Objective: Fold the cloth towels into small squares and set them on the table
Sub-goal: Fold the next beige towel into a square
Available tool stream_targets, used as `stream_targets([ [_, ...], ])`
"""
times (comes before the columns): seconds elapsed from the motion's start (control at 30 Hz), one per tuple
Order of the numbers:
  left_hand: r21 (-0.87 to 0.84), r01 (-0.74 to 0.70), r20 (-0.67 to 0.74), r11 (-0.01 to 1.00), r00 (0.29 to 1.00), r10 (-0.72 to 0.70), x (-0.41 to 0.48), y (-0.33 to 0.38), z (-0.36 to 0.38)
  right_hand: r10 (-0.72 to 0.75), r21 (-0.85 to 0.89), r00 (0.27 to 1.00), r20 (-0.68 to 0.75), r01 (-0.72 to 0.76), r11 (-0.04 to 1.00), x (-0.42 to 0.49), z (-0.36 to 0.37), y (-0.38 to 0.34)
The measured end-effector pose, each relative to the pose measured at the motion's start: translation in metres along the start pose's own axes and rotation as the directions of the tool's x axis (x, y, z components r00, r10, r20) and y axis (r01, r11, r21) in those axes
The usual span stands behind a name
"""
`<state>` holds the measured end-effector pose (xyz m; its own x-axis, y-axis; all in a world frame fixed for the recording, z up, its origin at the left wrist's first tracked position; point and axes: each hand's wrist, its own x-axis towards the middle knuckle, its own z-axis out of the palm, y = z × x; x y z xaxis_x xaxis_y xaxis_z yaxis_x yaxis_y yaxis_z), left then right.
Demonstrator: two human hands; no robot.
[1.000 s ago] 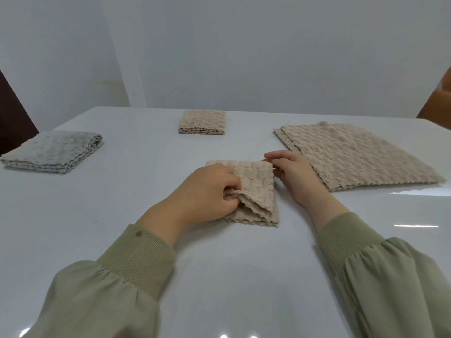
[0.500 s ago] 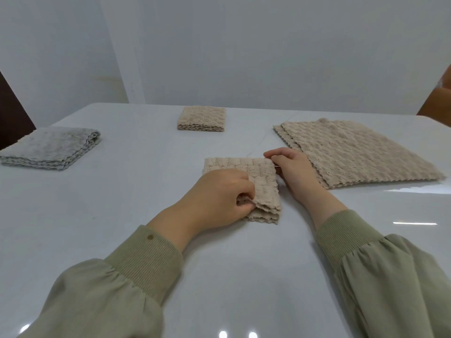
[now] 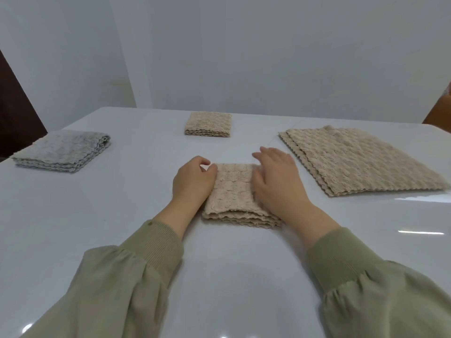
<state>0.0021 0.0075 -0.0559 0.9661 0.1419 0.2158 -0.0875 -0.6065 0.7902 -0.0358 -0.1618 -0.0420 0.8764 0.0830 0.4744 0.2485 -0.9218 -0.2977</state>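
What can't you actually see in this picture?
- Head view: right part of the folded beige towel, under the right hand.
- How many towels the flat beige stack holds: edges too fine.
- Orange object: cut off by the right edge.

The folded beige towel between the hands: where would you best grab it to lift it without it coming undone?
Probably pinch the near edge of the folded beige towel, where the loose layered ends stack, coming from the person's side. Clamping all layers together there should keep them from fanning open.
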Motion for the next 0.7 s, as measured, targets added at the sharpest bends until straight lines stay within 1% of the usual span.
stream_targets([
  [0.07,-0.122,0.046,0.048,0.991,0.998,-0.04,0.007,-0.001,0.005,0.031,-0.118,0.981,0.191,-0.008,0.993,-0.001,0.006,0.0],
  [0.1,-0.159,0.044,0.059,0.986,0.998,-0.035,0.009,-0.002,0.007,0.055,-0.149,0.967,0.249,-0.018,0.989,-0.002,0.009,0.001],
  [0.13,-0.183,0.037,0.062,0.983,0.998,-0.026,0.011,-0.002,0.01,0.074,-0.169,0.958,0.278,-0.027,0.985,-0.002,0.01,0.001],
  [0.23,-0.191,0.021,0.061,0.981,0.998,-0.009,0.017,-0.002,0.012,0.092,-0.203,0.955,0.282,-0.035,0.979,-0.002,0.011,-0.002],
  [0.37,-0.047,-0.033,0.053,0.998,0.998,0.036,0.024,-0.004,0.014,0.147,-0.191,0.936,0.319,-0.088,0.978,-0.001,0.014,0.0],
  [0.53,0.085,-0.079,0.019,0.993,0.997,0.078,0.027,-0.003,0.014,0.226,-0.175,0.914,0.337,-0.175,0.969,0.001,0.016,0.002],
  [0.6,0.051,-0.068,0.022,0.996,0.997,0.067,0.026,-0.001,0.011,0.241,-0.179,0.909,0.341,-0.189,0.966,0.001,0.018,0.002],
  [0.63,-0.004,-0.058,0.046,0.998,0.997,0.058,0.024,-0.001,0.008,0.246,-0.178,0.907,0.342,-0.195,0.965,0.001,0.018,0.002],
  [0.7,-0.158,-0.02,0.14,0.987,0.989,0.042,0.019,-0.002,0.0,0.251,-0.173,0.911,0.329,-0.203,0.964,0.0,0.018,0.002],
])
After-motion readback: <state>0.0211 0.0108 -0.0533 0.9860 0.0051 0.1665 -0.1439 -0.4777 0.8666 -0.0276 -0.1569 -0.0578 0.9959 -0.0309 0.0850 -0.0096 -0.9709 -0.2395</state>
